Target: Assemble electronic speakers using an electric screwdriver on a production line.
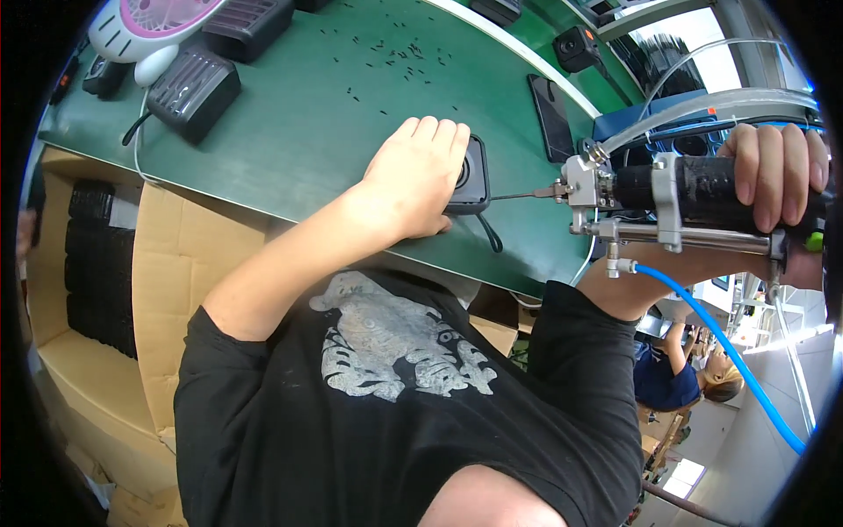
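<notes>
My left hand (pixel 408 184) is wrapped around a small black boxy device (pixel 477 176) near the front edge of the green table. Part of a round ring on its face shows beside my fingers, which hide the rest. A short black strap (pixel 493 234) hangs from its lower corner. On the right, my right hand (pixel 773 176) grips the black body of a powered screwdriver (pixel 680 186) with metal fittings and hoses. Its long thin bit (pixel 522 195) points left, the tip at the device's right side; I cannot tell whether it touches.
Many tiny dark screws (pixel 404 61) lie scattered at the back. A phone (pixel 551 119), another black device (pixel 575 49), ribbed black devices (pixel 193 88) and a pink-and-white fan (pixel 167 18) stand around. A blue hose (pixel 702 316) trails right; a cardboard box (pixel 189 237) stands left. Another person (pixel 672 378) works behind.
</notes>
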Motion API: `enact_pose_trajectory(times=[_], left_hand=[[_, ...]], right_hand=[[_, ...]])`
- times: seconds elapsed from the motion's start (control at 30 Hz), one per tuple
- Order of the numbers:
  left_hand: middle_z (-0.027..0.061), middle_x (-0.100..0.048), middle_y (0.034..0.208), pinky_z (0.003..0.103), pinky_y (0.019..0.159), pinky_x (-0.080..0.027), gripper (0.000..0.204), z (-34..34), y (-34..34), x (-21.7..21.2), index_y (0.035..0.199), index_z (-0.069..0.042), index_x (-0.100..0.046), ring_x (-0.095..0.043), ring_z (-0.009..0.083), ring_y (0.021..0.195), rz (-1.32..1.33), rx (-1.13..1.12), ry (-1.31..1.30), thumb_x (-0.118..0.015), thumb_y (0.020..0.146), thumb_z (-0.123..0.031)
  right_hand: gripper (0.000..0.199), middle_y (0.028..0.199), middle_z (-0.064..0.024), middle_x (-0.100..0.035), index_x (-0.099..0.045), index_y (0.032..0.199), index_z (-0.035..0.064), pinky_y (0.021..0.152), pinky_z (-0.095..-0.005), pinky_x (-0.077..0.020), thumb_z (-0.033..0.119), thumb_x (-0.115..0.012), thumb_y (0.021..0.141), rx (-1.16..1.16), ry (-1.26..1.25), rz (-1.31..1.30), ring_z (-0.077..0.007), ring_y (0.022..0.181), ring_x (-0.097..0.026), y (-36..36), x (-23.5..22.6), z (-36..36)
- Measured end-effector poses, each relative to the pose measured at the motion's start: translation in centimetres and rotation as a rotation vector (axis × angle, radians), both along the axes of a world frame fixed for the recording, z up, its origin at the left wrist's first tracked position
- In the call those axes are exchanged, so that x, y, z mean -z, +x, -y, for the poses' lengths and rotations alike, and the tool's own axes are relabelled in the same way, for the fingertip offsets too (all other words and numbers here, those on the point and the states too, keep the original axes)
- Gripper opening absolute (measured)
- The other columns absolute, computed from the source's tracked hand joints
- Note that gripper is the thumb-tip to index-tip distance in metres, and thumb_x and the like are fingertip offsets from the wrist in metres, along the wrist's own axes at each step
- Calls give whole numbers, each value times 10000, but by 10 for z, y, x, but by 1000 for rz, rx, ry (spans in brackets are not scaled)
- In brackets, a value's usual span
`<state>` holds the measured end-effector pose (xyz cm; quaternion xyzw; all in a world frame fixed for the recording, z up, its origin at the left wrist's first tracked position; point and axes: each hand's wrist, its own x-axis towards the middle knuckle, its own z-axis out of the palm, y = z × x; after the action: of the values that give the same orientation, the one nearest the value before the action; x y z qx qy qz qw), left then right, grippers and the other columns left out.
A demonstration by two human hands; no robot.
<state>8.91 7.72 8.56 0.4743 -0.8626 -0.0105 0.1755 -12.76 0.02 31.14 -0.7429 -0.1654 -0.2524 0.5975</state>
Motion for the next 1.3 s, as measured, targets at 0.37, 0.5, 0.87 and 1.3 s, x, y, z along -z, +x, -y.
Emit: enact_pose_trajectory(times=[0.37, 0.5, 0.87, 1.3], left_hand=[[112, -536, 1047, 331, 935, -415, 887, 0, 2, -5, 1202, 73, -496, -512, 244, 1028, -13, 8, -1, -863, 591, -455], [127, -540, 1056, 339, 936, -415, 942, 5, 1, 0, 1253, 93, -472, -513, 253, 1030, -53, 13, 29, -860, 596, -459], [264, -412, 1433, 387, 1140, -319, 1058, 16, 28, 15, 1435, 82, -300, -396, 353, 1356, -764, 127, 427, -855, 678, -407], [278, -474, 1383, 380, 1106, -370, 934, 8, 25, 17, 1383, 96, -389, -463, 367, 1305, -751, 92, 418, -821, 718, -397]], right_hand=[[481, 788, -25, -526, -474, 1008, 77, 655, -297, -422, 497, -649, 853, 394, 135, -35, -120, 643, -557, 22, 41, -40], [504, 779, -24, -524, -475, 1015, 70, 632, -302, -425, 524, -631, 861, 455, 99, 0, -124, 642, -558, 27, 44, -40], [682, 853, -168, -574, -484, 1094, -31, 535, -428, -535, 634, -403, 962, -61, 305, 348, -255, 643, -618, 59, -6, 5], [638, 808, -140, -574, -501, 1036, -21, 531, -407, -521, 606, -420, 951, 883, -123, 67, -228, 608, -604, 88, 5, 3]])
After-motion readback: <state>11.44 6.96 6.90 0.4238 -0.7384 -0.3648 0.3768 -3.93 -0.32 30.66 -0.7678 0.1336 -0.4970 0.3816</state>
